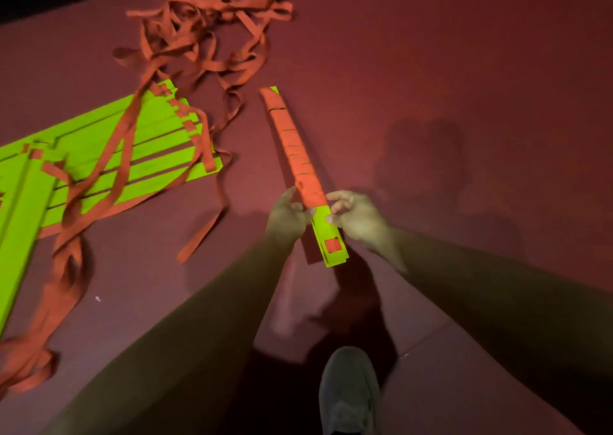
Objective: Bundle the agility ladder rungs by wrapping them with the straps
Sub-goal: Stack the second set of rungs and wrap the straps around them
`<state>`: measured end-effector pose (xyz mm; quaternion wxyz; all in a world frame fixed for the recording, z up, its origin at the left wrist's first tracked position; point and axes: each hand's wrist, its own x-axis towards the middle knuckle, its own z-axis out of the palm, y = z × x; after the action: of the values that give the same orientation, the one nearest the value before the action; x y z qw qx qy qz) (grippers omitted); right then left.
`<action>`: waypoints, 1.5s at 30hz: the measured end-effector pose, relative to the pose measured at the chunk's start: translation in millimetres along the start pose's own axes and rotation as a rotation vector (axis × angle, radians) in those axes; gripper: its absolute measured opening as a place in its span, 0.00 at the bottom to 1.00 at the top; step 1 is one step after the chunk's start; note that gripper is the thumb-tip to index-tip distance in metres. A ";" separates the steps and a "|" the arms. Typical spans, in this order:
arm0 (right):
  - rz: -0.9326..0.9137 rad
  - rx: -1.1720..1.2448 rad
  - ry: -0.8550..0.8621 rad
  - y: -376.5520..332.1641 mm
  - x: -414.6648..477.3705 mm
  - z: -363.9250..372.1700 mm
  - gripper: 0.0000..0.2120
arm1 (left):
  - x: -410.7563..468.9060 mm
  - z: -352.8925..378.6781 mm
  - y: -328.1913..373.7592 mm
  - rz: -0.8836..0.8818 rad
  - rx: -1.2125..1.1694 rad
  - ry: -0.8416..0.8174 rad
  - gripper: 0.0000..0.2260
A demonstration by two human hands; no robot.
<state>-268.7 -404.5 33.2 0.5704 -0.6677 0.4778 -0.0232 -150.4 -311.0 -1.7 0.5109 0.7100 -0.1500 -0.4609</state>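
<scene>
A bundle of neon green rungs (326,232) is wound along most of its length with orange strap (295,149); only its near end shows bare green. My left hand (287,217) grips the bundle from the left at the edge of the wrapping. From the right, my right hand (356,217) pinches the same spot with thumb and fingers. The bundle's far end points away across the floor.
More green rungs (109,156) lie fanned out on the dark red floor at the left, with loose orange straps (212,26) tangled over and beyond them. A strap end (199,239) trails toward my arms. My shoe (348,391) is at the bottom.
</scene>
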 end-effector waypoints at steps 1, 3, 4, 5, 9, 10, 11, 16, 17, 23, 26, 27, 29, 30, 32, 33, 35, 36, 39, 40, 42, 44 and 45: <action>0.019 -0.012 0.002 5.9 2.0 2.2 0.20 | 2.4 1.8 -8.1 -0.008 -0.016 -0.008 0.34; 0.061 -0.028 0.009 20.0 2.4 8.2 0.20 | 3.0 4.9 -21.4 0.008 -0.037 -0.045 0.23; 0.087 -0.040 0.002 26.8 0.4 11.0 0.19 | 2.3 6.6 -27.6 0.012 -0.032 -0.061 0.18; 0.110 -0.070 -0.007 32.9 -1.5 13.5 0.18 | 1.3 5.7 -33.1 -0.015 -0.010 -0.056 0.16; 0.062 -0.298 0.021 31.5 1.1 17.5 0.07 | -2.6 -21.4 -38.5 -0.083 0.067 0.033 0.09; 0.036 -0.356 0.017 23.3 3.9 19.3 0.07 | -0.3 -34.0 -36.4 -0.089 0.091 0.086 0.08; 0.017 -0.409 0.019 12.9 6.9 22.0 0.07 | 2.1 -47.0 -31.4 -0.106 0.104 0.135 0.06; -0.167 -0.602 0.015 -60.6 17.6 52.9 0.11 | -4.2 -121.7 13.0 -0.114 0.087 0.226 0.05; -0.213 -0.656 -0.005 -78.7 20.3 60.9 0.12 | -9.2 -140.4 21.0 -0.103 0.083 0.244 0.05; -0.400 -0.782 -0.051 -163.5 36.5 120.4 0.15 | -35.3 -254.8 30.7 0.004 0.194 0.400 0.03; -0.433 -0.834 -0.123 -177.9 35.5 159.0 0.16 | -44.0 -313.2 11.3 -0.050 0.427 0.455 0.08; -0.423 -0.841 -0.139 -178.8 37.7 173.7 0.18 | -45.8 -331.3 2.2 -0.078 0.483 0.467 0.09; -0.394 -0.855 -0.145 -175.2 46.1 203.8 0.23 | -48.4 -361.7 -14.8 -0.128 0.550 0.508 0.07; -0.386 -0.863 -0.141 -171.7 50.9 218.5 0.24 | -49.2 -373.6 -22.1 -0.135 0.586 0.527 0.04; -0.393 -0.872 -0.148 -164.0 56.3 246.4 0.24 | -50.7 -393.8 -35.3 -0.136 0.655 0.563 0.11; -0.404 -0.879 -0.165 -159.7 57.2 261.9 0.23 | -52.7 -404.7 -42.3 -0.128 0.685 0.589 0.15; -0.432 -0.885 -0.210 -150.8 54.9 295.1 0.23 | -60.0 -429.0 -57.0 -0.125 0.757 0.662 0.21; -0.452 -0.879 -0.232 -146.2 52.3 313.2 0.23 | -64.3 -442.7 -66.3 -0.147 0.787 0.699 0.23; -0.539 -0.865 -0.306 -139.8 36.9 368.8 0.23 | -82.4 -479.8 -93.3 -0.384 0.764 0.808 0.28; -0.568 -0.864 -0.324 -139.2 31.4 386.4 0.22 | -88.4 -490.9 -102.2 -0.477 0.730 0.842 0.28; -0.631 -0.864 -0.352 -138.9 19.6 419.3 0.19 | -101.3 -507.9 -119.2 -0.581 0.701 0.829 0.25; -0.687 -0.855 -0.376 -135.4 9.3 448.0 0.17 | -114.5 -514.4 -134.1 -0.562 0.760 0.725 0.20; -0.695 -0.856 -0.389 -132.3 4.0 459.6 0.16 | -120.3 -516.1 -142.8 -0.524 0.814 0.694 0.20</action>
<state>79.2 -81.5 -25.3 0.2858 -0.9483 0.0841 0.1089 165.8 136.1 -37.4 0.0861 0.9713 0.0416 -0.2180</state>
